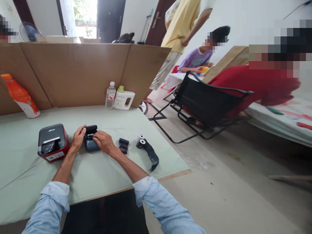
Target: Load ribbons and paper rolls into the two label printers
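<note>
On the pale green table top (102,175), walled at the back by a folded brown cardboard screen (73,71); black folding metal chair (207,104) on the floor to the right, a person in red leaning beside it.

Items, by size:
- red-and-black box-shaped plastic printer (52,143), at the left, flat on the table
- orange plastic bottle (20,96), tilted against the screen, far left
- white plastic jug with green cap (123,98) and clear plastic water bottle (110,95), upright, touching, at the foot of the screen
- black paper strip with two white rolls (148,151), right of the hands, near the table edge
- small dark grey plastic printer (90,143), mid-table, just right of the red one, lid up
- left hand (78,138): fingers curled on the small printer's left side
- right hand (104,142): fingers together, clamped over its right front
- small black ridged part (123,145), just beside the right wrist
</note>
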{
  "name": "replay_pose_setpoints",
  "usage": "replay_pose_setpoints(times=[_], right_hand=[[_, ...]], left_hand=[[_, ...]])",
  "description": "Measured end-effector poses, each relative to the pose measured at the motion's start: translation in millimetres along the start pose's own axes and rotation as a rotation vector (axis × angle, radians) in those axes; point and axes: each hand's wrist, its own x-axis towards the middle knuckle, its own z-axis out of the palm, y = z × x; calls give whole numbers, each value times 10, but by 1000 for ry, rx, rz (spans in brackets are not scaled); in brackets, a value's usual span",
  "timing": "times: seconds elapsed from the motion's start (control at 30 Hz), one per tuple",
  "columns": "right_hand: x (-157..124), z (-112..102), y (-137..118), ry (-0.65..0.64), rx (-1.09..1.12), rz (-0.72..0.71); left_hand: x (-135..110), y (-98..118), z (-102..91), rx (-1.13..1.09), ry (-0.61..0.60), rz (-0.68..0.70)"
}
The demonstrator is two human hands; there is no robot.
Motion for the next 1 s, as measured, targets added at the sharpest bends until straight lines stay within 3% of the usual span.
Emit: replay_pose_setpoints(times=[0.27, 0.53, 0.8, 1.0], right_hand=[[52, -3, -55, 8, -1, 32], [157, -27, -45, -51, -13, -42], [340, 45, 20, -9, -164, -120], [323, 8, -7, 17, -178, -145]], left_hand=[[23, -42, -7, 45, -15, 21], [46, -17, -35, 81, 7, 40], [252, -293, -139, 141, 48, 112], [172, -244, -158, 160, 28, 120]])
